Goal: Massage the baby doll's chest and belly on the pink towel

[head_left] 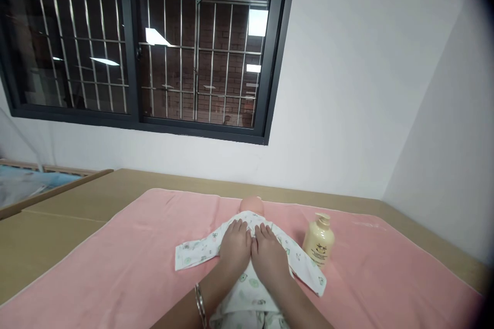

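Observation:
A baby doll (251, 205) lies on a pink towel (127, 262), dressed in a white patterned garment (196, 253) with its sleeves spread out to both sides. My left hand (234, 248) lies flat on the doll's chest, fingers together, with a silver bangle (199, 304) on the wrist. My right hand (270, 256) rests flat beside it on the chest, the two hands touching. Neither hand grips anything. Only the top of the doll's head shows beyond my fingers.
A cream pump bottle (318, 241) stands upright on the towel just right of the doll. The towel covers a tan table (57, 216) set against a white wall under a dark barred window (146, 46). A wooden cot edge (46, 180) is at far left.

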Action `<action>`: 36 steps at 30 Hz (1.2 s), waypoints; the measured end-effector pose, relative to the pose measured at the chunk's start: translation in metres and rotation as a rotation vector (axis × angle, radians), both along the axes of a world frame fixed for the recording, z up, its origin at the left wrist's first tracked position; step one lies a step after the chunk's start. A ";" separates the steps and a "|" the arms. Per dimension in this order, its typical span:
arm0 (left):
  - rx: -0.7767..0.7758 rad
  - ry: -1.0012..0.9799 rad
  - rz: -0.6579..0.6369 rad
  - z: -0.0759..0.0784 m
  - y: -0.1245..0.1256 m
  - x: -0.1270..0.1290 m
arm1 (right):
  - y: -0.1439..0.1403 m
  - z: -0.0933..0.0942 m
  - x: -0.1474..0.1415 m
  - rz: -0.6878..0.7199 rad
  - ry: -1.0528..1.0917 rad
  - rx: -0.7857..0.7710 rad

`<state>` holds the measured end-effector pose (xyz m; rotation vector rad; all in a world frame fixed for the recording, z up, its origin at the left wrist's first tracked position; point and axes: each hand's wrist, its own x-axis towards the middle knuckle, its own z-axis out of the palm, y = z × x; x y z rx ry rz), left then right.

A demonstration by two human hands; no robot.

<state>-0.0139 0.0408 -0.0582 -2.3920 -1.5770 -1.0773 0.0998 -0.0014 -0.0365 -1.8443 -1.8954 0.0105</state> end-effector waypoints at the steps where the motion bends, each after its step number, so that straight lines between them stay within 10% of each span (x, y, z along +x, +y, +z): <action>1: 0.005 0.016 0.001 0.001 -0.002 0.002 | 0.003 0.000 0.003 0.017 0.022 0.005; 14: -0.097 0.085 0.047 0.028 -0.005 0.003 | 0.027 -0.013 0.022 0.120 0.120 0.057; 26: -0.125 -0.024 0.001 0.005 0.022 -0.001 | -0.021 0.002 -0.015 0.135 -0.267 -0.039; 36: -0.001 0.032 0.027 0.004 0.002 0.006 | 0.024 -0.002 0.033 0.153 0.080 0.043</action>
